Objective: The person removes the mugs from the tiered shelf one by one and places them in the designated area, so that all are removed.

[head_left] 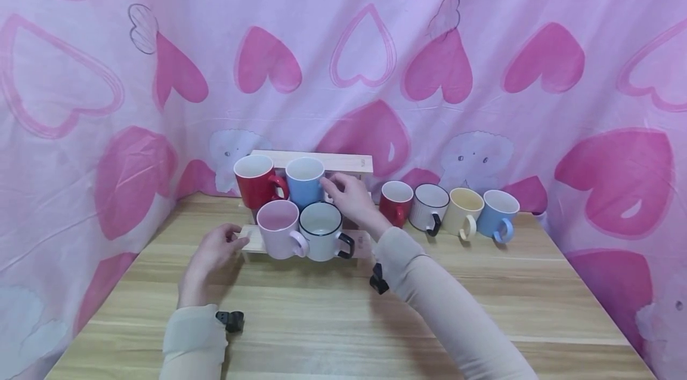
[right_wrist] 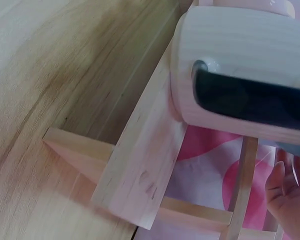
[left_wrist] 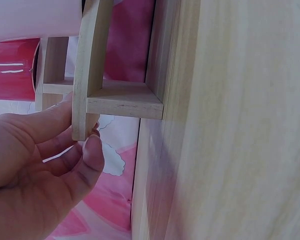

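My left hand (head_left: 216,249) grips the left end of the front board of a wooden stepped rack (left_wrist: 94,60), thumb and fingers on either side of the board. My right hand (head_left: 351,196) reaches over the rack and pinches the handle side of a light blue mug (head_left: 305,182), which is upright on a higher step; the handle is hidden by the fingers. Left of it sits a red mug (head_left: 254,182), handle to the right. On the front step stand a pink mug (head_left: 278,231) and a white mug (head_left: 320,237) with a black rim and black handle (right_wrist: 250,97).
Right of the rack, a row of mugs stands on the wooden table (head_left: 483,302): red (head_left: 396,198), white with black handle (head_left: 428,207), cream (head_left: 464,210) and light blue (head_left: 498,210). The rack's top board (head_left: 322,161) rises behind, near a pink heart-patterned curtain (head_left: 365,4).
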Action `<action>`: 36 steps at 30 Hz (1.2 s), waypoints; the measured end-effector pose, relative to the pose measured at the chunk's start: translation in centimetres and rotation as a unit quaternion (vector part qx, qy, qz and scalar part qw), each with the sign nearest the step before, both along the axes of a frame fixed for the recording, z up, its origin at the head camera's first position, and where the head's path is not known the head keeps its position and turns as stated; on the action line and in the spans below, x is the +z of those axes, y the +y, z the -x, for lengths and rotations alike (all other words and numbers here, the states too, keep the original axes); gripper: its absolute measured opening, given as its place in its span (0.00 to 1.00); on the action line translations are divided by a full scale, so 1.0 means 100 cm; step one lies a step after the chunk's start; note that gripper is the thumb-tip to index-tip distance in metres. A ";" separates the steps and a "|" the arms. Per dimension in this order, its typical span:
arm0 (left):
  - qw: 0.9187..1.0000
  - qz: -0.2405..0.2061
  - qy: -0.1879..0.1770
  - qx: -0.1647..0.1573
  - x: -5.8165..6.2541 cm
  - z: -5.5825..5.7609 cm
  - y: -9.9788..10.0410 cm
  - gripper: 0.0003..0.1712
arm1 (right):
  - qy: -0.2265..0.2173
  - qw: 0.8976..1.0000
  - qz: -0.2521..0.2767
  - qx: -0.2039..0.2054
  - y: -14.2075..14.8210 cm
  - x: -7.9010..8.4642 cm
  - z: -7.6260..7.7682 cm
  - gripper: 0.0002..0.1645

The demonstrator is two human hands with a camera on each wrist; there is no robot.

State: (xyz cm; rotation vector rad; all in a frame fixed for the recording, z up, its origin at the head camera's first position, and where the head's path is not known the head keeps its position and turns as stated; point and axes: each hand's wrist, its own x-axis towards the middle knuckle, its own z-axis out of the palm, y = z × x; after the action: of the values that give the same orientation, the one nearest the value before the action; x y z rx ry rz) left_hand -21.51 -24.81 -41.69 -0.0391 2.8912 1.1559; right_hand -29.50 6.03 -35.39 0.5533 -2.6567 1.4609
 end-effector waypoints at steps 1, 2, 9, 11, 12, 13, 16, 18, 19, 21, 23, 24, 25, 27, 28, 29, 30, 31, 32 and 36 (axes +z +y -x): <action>1.000 -0.002 0.000 -0.001 0.000 0.000 0.000 0.28 | -0.001 1.000 -0.003 0.000 0.001 0.000 0.000 0.25; 1.000 -0.002 0.001 -0.001 0.000 0.000 0.000 0.28 | -0.003 1.000 -0.004 0.001 0.002 0.000 -0.001 0.26; 1.000 -0.005 -0.004 0.001 0.000 0.000 0.000 0.27 | -0.022 1.000 -0.001 0.014 0.008 -0.003 -0.004 0.28; 1.000 -0.007 -0.006 0.001 0.000 0.000 0.000 0.27 | -0.024 1.000 0.006 0.015 0.009 -0.004 -0.004 0.27; 1.000 -0.008 -0.008 0.001 0.001 0.000 0.000 0.27 | -0.024 1.000 0.010 0.016 0.009 -0.004 -0.005 0.26; 1.000 -0.009 -0.008 0.002 0.001 0.000 0.000 0.27 | -0.022 1.000 0.012 0.016 0.010 -0.004 -0.005 0.26; 1.000 -0.010 -0.005 0.000 0.002 -0.001 -0.001 0.27 | -0.021 0.999 0.021 0.017 0.009 -0.004 -0.006 0.23; 1.000 -0.012 -0.007 0.000 0.002 -0.001 -0.001 0.27 | -0.023 0.999 0.021 0.016 0.009 -0.004 -0.007 0.22; 1.000 -0.014 -0.008 0.000 0.002 -0.001 -0.001 0.27 | -0.025 0.999 0.022 0.014 0.009 -0.004 -0.008 0.21; 1.000 -0.020 -0.011 -0.001 0.001 0.000 -0.001 0.27 | -0.024 0.999 0.020 0.010 0.009 -0.005 -0.008 0.20; 1.000 -0.025 -0.015 0.001 0.001 0.000 0.000 0.27 | -0.016 1.000 0.017 0.004 0.009 -0.006 -0.008 0.18; 0.999 -0.029 -0.016 0.000 0.001 0.000 0.001 0.27 | -0.008 1.000 0.014 0.001 0.008 -0.006 -0.008 0.17; 0.999 -0.029 -0.015 0.000 0.001 0.000 0.001 0.27 | 0.001 1.000 0.009 -0.002 0.008 -0.007 -0.008 0.17; 0.999 -0.030 -0.016 0.001 0.002 -0.001 0.002 0.27 | 0.017 1.000 0.000 -0.008 0.006 -0.006 -0.009 0.16; 0.999 -0.028 -0.017 0.001 0.003 -0.001 0.001 0.27 | 0.023 1.000 -0.005 -0.011 0.006 -0.006 -0.009 0.16; 0.999 -0.027 -0.017 0.002 0.003 -0.001 0.001 0.27 | 0.029 0.999 -0.009 -0.013 0.005 -0.006 -0.009 0.16; 0.999 -0.026 -0.018 0.001 0.003 -0.001 0.001 0.27 | 0.035 0.999 -0.012 -0.014 0.004 -0.006 -0.010 0.17; 0.999 -0.025 -0.019 0.003 0.004 -0.001 0.001 0.27 | 0.038 0.999 -0.014 -0.016 0.004 -0.006 -0.010 0.17; 0.999 -0.025 -0.020 0.003 0.004 -0.001 0.001 0.27 | 0.041 0.999 -0.014 -0.018 0.004 -0.006 -0.010 0.17; 0.999 -0.029 -0.025 0.003 0.002 -0.003 0.000 0.28 | 0.069 0.997 -0.022 -0.028 0.002 -0.008 -0.011 0.15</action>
State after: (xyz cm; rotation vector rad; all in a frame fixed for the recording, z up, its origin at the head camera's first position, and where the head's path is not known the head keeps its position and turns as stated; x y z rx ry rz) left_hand -21.20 -24.85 -41.44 -0.0746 2.8156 1.2207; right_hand -28.36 6.24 -36.15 0.5570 -2.5823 1.3026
